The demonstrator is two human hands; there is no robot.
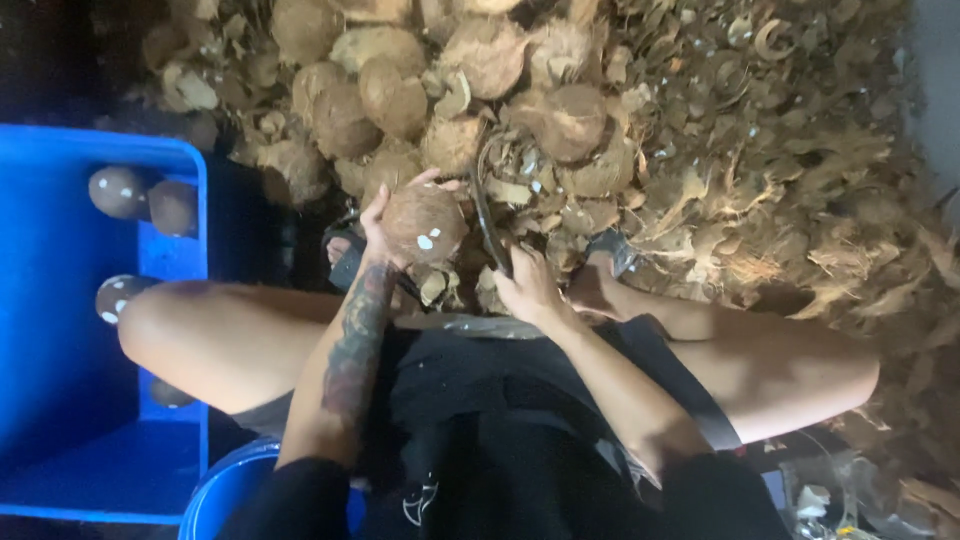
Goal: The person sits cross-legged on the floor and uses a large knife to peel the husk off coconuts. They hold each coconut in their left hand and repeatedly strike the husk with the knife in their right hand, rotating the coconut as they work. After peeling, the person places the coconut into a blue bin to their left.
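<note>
My left hand (385,222) grips a brown coconut (425,222) with small white chipped spots, held above my knees. My right hand (525,285) is closed around the handle of a curved dark blade (484,205) that arcs up just right of the coconut. The forearm of my left arm bears a tattoo. I sit with both bare knees spread apart, in dark clothing.
A heap of unpeeled coconuts (400,90) lies ahead. Husk scraps and shell pieces (780,180) cover the ground at right. A blue crate (60,330) at left holds several peeled coconuts (118,190). A blue bucket rim (215,490) shows at bottom.
</note>
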